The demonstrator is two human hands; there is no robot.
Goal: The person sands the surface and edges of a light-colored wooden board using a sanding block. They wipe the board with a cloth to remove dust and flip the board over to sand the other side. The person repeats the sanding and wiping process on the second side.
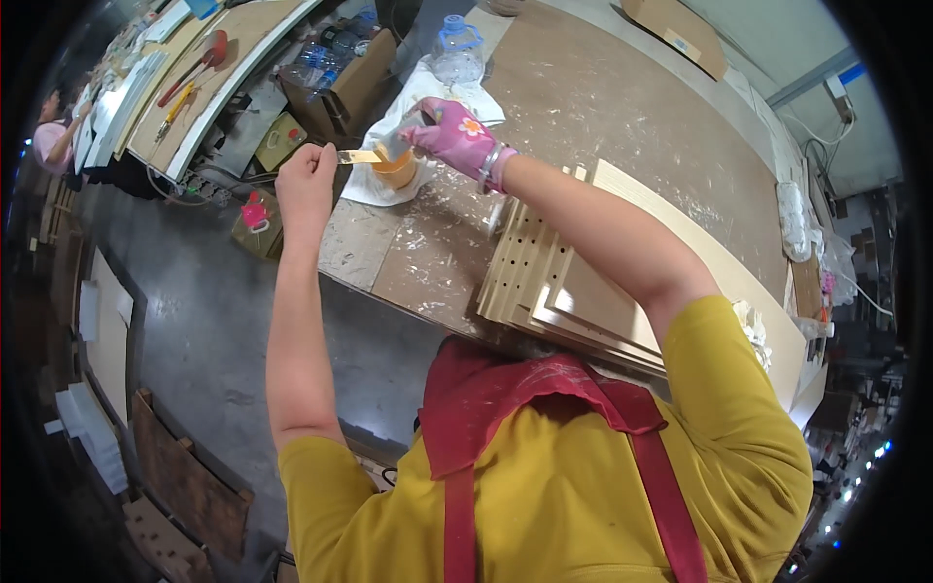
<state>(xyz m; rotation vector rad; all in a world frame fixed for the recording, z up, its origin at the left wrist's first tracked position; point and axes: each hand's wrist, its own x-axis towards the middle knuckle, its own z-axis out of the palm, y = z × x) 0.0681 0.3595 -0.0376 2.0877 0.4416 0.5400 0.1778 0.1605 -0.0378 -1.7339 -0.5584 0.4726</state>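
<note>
Flat strip (361, 155): we see it just above the cup, its near end pinched in the bare left hand (307, 173); a loose pinch could let it drop.
Grey piece (393, 144): the gloved right hand (452, 134) is closed around it, right beside the strip; if the two knock together, we could lose either one. We cannot tell exactly what it is.
Orange cup (397, 176): below both pieces, apparently on the white cloth (361, 186); a downward push on its rim could tip it.
Cloth folds: soft and uneven under the cup, so we judge its footing poor; a snagged fold could drag it.
Tabletop (583, 87): its left edge runs near the cup, so a spill could reach the floor.
Clear jug (457, 56): at the cloth's far end; a tug there could rock it.
Drilled boards (530, 255): stacked beneath our right forearm; a dropped elbow could shift them.
</note>
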